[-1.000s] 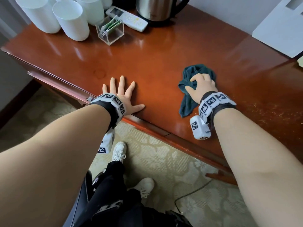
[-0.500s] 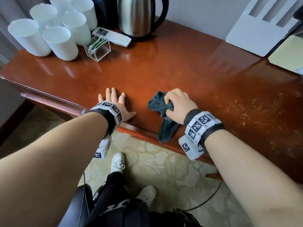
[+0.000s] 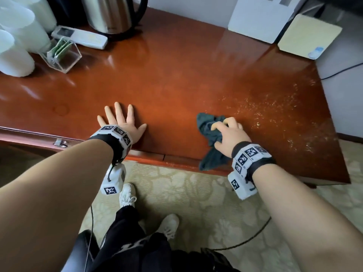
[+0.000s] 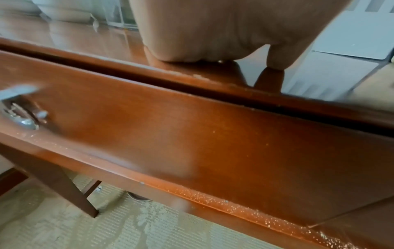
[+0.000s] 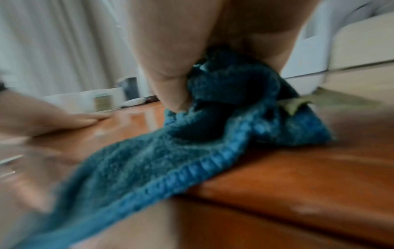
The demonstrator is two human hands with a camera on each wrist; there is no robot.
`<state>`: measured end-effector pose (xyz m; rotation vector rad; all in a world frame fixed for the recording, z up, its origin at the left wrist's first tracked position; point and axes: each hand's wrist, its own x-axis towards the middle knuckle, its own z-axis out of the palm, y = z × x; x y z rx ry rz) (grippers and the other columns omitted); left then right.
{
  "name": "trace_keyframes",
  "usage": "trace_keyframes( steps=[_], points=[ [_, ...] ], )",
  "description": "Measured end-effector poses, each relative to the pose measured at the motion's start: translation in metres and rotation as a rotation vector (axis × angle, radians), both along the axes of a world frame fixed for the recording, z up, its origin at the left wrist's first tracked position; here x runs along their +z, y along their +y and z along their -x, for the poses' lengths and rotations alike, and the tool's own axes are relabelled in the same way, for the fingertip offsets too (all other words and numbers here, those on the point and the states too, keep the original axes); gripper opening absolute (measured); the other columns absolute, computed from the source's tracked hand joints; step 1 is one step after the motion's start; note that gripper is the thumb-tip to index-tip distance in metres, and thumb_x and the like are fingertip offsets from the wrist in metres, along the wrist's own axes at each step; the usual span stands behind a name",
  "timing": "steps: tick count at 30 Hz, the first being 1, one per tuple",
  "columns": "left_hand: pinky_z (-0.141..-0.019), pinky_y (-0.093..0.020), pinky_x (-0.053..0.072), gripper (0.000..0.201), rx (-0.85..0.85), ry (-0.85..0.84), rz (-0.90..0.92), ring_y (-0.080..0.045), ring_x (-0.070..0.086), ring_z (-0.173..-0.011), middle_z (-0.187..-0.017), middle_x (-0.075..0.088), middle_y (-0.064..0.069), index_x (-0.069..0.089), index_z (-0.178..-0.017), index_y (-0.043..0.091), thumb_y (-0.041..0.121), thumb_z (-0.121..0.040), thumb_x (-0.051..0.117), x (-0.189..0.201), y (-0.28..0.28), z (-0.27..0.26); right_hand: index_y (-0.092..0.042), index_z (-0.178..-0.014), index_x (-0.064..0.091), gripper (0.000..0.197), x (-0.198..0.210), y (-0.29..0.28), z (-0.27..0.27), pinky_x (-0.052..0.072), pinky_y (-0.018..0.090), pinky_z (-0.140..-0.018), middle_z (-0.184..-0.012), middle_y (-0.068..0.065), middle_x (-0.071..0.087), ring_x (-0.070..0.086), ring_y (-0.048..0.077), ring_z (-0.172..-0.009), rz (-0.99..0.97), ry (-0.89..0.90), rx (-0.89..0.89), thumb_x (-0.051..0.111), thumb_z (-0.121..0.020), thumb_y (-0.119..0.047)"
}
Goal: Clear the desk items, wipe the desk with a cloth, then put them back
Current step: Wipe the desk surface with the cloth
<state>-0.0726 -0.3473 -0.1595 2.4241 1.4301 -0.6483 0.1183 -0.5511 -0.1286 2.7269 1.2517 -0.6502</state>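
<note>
Right hand (image 3: 228, 134) bunches the blue cloth (image 3: 211, 140) at the desk's (image 3: 176, 79) near edge, fingers curled round it; one end hangs off, part hidden under the palm. Left hand (image 3: 122, 122) lies flat, fingers spread. Far left, cups (image 3: 17, 42) and kettle (image 3: 112, 12) are cut off. Right wrist view is blurred.

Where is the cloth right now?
In the head view, the cloth lies at the desk's front edge, gripped by the right hand, one corner hanging over.
</note>
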Motion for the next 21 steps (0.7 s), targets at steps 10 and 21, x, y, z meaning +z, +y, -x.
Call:
trace_keyframes(
  steps=[10,21],
  points=[
    [-0.116,-0.054,-0.003,0.072,-0.007,-0.002,0.057,-0.033,-0.017,-0.144,-0.157,-0.021,-0.004,-0.009,-0.150,0.028,0.055,-0.095,0.029,0.001,0.006,0.001,-0.032,-0.131,0.047,0.043,-0.014,0.042,0.084,0.033,0.037,-0.104,-0.142,0.005,0.032,0.030,0.030,-0.127,-0.277,0.090,0.187,0.054,-0.089,-0.027],
    [-0.115,-0.054,-0.006,0.074,-0.010,-0.045,0.107,-0.033,-0.019,-0.143,-0.156,-0.022,-0.004,-0.009,-0.149,0.030,0.052,-0.095,0.036,0.004,0.009,0.005,-0.032,-0.097,0.061,0.037,0.013,0.019,0.020,0.036,0.030,-0.094,-0.123,-0.002,0.042,0.034,0.024,-0.118,-0.042,0.061,-0.011,0.045,-0.080,-0.004]
  ],
)
